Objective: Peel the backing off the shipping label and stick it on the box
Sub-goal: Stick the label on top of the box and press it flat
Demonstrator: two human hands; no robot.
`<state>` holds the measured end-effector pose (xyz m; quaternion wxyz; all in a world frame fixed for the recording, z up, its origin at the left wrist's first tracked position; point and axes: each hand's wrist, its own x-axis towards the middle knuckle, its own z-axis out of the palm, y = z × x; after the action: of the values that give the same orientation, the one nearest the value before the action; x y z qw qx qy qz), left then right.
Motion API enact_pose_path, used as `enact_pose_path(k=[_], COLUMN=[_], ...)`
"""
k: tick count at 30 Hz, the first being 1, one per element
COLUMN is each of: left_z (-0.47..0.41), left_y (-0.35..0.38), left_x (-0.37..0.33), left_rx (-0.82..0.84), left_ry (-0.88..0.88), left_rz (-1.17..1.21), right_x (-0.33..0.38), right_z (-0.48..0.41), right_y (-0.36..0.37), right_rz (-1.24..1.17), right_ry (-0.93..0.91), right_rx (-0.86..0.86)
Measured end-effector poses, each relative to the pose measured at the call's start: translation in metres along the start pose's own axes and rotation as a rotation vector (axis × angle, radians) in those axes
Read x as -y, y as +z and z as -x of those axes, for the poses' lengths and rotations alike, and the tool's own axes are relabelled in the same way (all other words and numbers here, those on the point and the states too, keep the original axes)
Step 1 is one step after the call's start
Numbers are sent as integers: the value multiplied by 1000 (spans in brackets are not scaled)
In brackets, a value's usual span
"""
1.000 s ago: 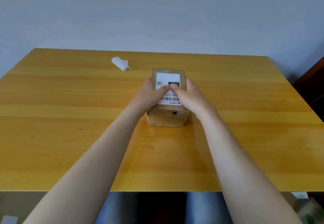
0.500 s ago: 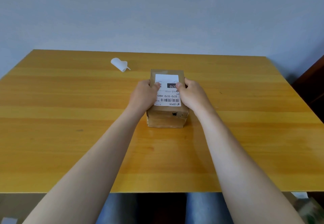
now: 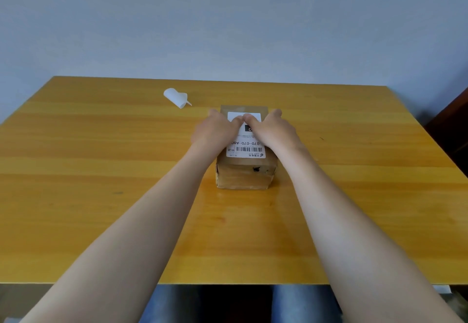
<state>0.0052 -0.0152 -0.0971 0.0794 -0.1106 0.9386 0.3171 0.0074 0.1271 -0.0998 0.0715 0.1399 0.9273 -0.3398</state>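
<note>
A small brown cardboard box [image 3: 244,174] stands in the middle of the yellow wooden table [image 3: 101,170]. A white shipping label [image 3: 247,149] with a barcode lies flat on its top face. My left hand [image 3: 215,130] and my right hand [image 3: 272,129] rest on the far half of the box, one at each side. Both thumbs meet on the label near its far edge and press on it. The other fingers spread past the box's far corners. The hands hide the label's middle part.
A curled white backing sheet [image 3: 176,97] lies on the table, far left of the box. A pale wall stands behind the table. A dark piece of furniture [image 3: 453,125] is at the right edge. My legs show below the near table edge.
Both hands slid away from me along the box top. The thumbs, apart at the label's sides half a second ago, now meet near its far edge, uncovering the barcode end.
</note>
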Motion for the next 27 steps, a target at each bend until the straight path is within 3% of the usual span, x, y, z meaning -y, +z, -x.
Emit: enact_pose_path(k=[4,15,21,27], left_z=[-4,-8,1,2], left_y=[0,-10,-10,-22], left_x=[-8,1,1,19], left_rx=[-36,-22,41,216], left_ry=[-15,16,44,105], left_rz=[-62,36,-18,84], right_x=[3,-8,-6,-10], right_z=[-8,-13,2,17], right_y=[-4,-9,-14,-28], right_rz=[15,-34,-94,-239], right_ry=[22,-33,-34,-86], right_rx=[-22,-3,83,220])
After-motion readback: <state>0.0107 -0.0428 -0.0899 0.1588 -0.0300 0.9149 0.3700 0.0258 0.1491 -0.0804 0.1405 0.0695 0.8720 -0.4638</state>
